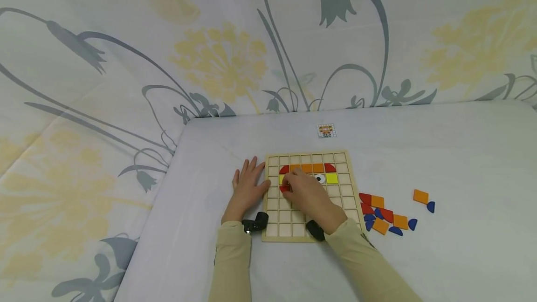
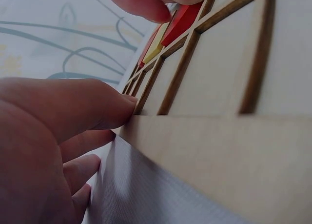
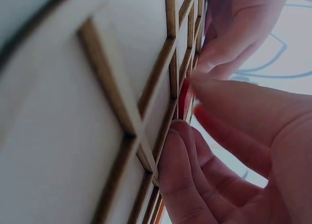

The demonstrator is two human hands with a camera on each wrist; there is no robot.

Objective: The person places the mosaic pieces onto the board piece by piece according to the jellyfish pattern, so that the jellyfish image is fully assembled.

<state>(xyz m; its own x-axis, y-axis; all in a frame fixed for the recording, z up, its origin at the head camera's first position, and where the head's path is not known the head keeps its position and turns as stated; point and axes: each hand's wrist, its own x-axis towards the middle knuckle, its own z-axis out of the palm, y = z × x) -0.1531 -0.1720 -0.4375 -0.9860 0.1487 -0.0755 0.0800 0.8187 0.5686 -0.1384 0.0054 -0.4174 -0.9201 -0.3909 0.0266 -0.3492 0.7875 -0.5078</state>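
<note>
Snugly, the right hand (image 1: 306, 192) pinches a red piece (image 1: 284, 189) between thumb and fingers, over a square toward ten o'clock from the middle of the wooden board (image 1: 272, 230). Its rounded corner faces about eight o'clock; fingers cover the rest, so its long axis cannot be told. Just beyond, toward twelve, come a yellow square, then a row of orange squares (image 1: 318, 168) with red ends; a round eye piece (image 1: 320, 179) lies nearer one o'clock. At nine, the left hand (image 1: 249, 191) lies with fingers spread toward one o'clock, thumb touching the board's edge. Loose red, orange and blue pieces (image 1: 380, 226) lie between three and four o'clock, and a small picture card (image 1: 327, 130) just past twelve. All sit on a white cloth (image 1: 461, 162); flower-printed fabric (image 1: 293, 59) rises at twelve and around toward nine.
</note>
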